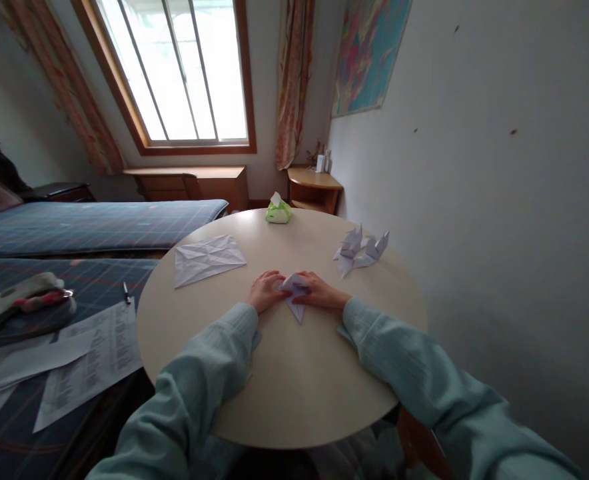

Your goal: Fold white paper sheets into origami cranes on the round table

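Observation:
A small folded piece of white paper (295,297) lies in the middle of a round beige table (294,393), its point toward me. My left hand (263,291) rests on the table at the paper's left edge, fingers curled onto it. My right hand (318,291) presses on the paper's right side, fingers closed on a flap. Both arms wear pale green sleeves.
A creased sheet of white paper (205,259) lies at the table's left. Two folded paper figures (360,250) sit at the right, near the wall. A green tissue pack (278,211) stands at the far edge. A bed (74,227) with printed sheets (89,363) and a pen (126,293) is at left.

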A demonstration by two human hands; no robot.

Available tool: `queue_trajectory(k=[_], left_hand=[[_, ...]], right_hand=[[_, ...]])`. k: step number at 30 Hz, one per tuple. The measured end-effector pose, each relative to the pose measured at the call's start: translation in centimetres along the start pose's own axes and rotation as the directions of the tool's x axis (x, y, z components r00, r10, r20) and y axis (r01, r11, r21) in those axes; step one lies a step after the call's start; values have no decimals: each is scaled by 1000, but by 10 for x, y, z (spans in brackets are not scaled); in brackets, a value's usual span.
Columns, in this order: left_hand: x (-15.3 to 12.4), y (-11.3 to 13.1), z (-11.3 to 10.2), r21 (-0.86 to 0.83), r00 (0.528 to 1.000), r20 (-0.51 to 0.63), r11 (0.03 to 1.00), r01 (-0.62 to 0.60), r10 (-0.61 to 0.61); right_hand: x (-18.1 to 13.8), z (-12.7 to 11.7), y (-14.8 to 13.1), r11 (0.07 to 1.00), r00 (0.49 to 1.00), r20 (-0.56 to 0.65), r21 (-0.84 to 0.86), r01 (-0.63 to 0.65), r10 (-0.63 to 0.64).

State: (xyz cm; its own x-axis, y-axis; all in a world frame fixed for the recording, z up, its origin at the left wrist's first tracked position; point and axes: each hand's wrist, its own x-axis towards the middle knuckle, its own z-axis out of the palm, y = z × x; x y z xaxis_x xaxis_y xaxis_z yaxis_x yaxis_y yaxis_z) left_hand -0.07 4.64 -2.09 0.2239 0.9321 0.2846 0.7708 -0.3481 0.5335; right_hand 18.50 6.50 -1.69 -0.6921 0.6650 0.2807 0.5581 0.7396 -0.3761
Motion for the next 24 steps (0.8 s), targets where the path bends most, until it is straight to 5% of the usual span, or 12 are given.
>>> queue_trajectory(k=[12, 24], left_hand=[[1, -1, 3, 43, 1000, -6, 999, -25, 25], [3, -11, -2, -102, 992, 111, 994, -46, 57]], right_hand=[[4, 11, -13, 989, 956, -254, 30, -144, 147], [5, 12, -2, 987, 965, -215, 75, -139, 152]])
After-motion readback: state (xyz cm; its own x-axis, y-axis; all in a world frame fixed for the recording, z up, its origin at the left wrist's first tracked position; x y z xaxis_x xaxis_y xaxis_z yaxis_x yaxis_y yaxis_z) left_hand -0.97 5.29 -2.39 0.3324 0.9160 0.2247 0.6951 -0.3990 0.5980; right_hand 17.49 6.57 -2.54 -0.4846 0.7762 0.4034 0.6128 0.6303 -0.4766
